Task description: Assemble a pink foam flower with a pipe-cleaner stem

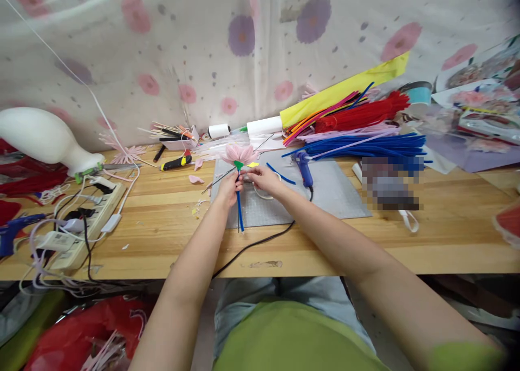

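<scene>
Head view: both hands meet over the grey cutting mat (325,197) on the wooden tabletop (406,241). Left hand (229,186) has its fingers closed round the blue stem (240,211) just under the pink flower head (239,154), stem hanging down toward the person. Right hand (262,177) sits just beside it, fingers curled in at the same joint near the green bit (238,165); can't tell whether they pinch anything or only touch.

Handling, my read: the flower is very light, petals soft and easily crushed, stem a bendy pipe-cleaner type that kinks if loaded sideways. Best hold is on the stem right below the head, as the left hand has it, never on the petals.

Nearby: blue glue gun (303,168) on the mat right of the hands, its black cord (260,243) running off the tabletop edge; bundle of blue pipe cleaners (365,143) behind; power strip (93,214) far left.
</scene>
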`<move>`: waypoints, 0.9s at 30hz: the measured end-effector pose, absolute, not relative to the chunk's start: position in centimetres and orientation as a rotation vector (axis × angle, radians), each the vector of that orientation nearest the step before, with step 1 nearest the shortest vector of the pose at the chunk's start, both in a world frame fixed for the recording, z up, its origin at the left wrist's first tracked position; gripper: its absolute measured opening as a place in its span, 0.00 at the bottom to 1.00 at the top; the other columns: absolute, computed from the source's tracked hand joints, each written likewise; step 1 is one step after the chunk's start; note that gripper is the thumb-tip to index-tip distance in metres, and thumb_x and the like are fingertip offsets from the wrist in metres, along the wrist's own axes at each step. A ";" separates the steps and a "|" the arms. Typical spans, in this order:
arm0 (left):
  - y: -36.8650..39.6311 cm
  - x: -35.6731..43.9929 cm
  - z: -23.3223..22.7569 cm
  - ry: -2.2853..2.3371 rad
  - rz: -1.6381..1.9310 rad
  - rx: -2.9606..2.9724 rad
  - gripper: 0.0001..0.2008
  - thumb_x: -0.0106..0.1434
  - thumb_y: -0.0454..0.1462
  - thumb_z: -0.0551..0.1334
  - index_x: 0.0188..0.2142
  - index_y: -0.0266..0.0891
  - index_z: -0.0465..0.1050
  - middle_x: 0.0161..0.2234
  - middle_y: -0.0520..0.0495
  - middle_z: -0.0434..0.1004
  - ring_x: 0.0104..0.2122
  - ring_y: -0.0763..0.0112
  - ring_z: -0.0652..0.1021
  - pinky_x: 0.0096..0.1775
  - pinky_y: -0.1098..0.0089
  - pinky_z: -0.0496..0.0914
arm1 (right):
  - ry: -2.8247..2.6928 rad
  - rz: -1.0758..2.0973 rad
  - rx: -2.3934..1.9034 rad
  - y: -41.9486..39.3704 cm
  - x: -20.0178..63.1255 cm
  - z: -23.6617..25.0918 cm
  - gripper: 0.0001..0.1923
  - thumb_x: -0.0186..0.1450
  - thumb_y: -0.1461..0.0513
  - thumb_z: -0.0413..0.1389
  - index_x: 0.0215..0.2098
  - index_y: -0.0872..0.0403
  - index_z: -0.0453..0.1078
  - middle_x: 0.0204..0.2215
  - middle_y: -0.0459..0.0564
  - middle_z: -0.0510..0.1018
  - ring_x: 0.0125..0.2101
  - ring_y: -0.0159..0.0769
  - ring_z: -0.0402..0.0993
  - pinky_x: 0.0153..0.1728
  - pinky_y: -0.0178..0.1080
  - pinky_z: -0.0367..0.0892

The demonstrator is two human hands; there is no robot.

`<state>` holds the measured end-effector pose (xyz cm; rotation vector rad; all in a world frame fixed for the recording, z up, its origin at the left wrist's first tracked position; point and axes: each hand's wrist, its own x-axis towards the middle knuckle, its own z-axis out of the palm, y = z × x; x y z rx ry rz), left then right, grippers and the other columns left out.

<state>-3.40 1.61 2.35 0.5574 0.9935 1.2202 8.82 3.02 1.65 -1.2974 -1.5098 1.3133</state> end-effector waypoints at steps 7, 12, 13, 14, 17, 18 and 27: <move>1.4 -2.5 2.0 0.998 1.228 0.564 0.09 0.63 0.32 0.56 0.25 0.33 0.63 0.17 0.56 0.59 0.13 0.88 0.55 0.15 0.85 0.46 | -1.049 1.603 -1.163 3.1 6.6 2.4 0.10 0.63 0.65 0.52 0.23 0.57 0.64 0.12 0.39 0.66 0.12 0.19 0.59 0.13 0.25 0.52; 1.4 -2.5 2.3 0.925 1.196 0.494 0.10 0.65 0.31 0.51 0.27 0.33 0.64 0.19 0.53 0.61 0.14 0.86 0.58 0.14 0.84 0.47 | -0.971 1.651 -1.124 3.4 6.7 2.8 0.08 0.62 0.65 0.54 0.25 0.57 0.64 0.11 0.38 0.65 0.12 0.21 0.62 0.14 0.25 0.57; 1.4 -2.5 2.4 0.905 1.186 0.475 0.10 0.65 0.31 0.50 0.28 0.33 0.64 0.19 0.52 0.62 0.14 0.85 0.58 0.14 0.84 0.47 | -0.980 1.655 -1.108 3.5 6.8 2.7 0.08 0.62 0.66 0.54 0.25 0.57 0.64 0.11 0.38 0.66 0.13 0.21 0.62 0.15 0.25 0.58; 1.4 -2.6 2.5 0.890 1.180 0.461 0.11 0.66 0.32 0.48 0.28 0.33 0.64 0.19 0.52 0.62 0.15 0.85 0.59 0.14 0.84 0.47 | -0.990 1.659 -1.091 3.8 6.9 2.6 0.07 0.61 0.66 0.54 0.25 0.58 0.65 0.11 0.38 0.66 0.13 0.21 0.62 0.15 0.24 0.58; 1.4 -2.6 2.6 0.889 1.177 0.456 0.12 0.66 0.32 0.48 0.28 0.33 0.65 0.19 0.51 0.63 0.15 0.85 0.60 0.14 0.84 0.48 | -1.013 1.654 -1.068 4.3 7.1 2.2 0.07 0.60 0.68 0.55 0.24 0.58 0.65 0.11 0.39 0.66 0.13 0.20 0.61 0.15 0.24 0.58; 1.4 -2.5 2.6 0.901 1.181 0.467 0.11 0.66 0.31 0.49 0.28 0.32 0.65 0.19 0.51 0.63 0.15 0.85 0.60 0.14 0.84 0.48 | -1.022 1.654 -1.075 4.4 7.1 2.1 0.07 0.60 0.67 0.55 0.24 0.58 0.65 0.11 0.39 0.66 0.13 0.20 0.61 0.15 0.24 0.58; 1.4 -2.7 1.7 1.069 1.191 0.612 0.06 0.61 0.30 0.58 0.27 0.32 0.69 0.20 0.51 0.70 0.18 0.82 0.70 0.18 0.80 0.62 | -1.086 1.615 -1.163 3.6 7.5 2.9 0.09 0.60 0.65 0.57 0.23 0.58 0.65 0.12 0.39 0.65 0.13 0.19 0.58 0.15 0.25 0.55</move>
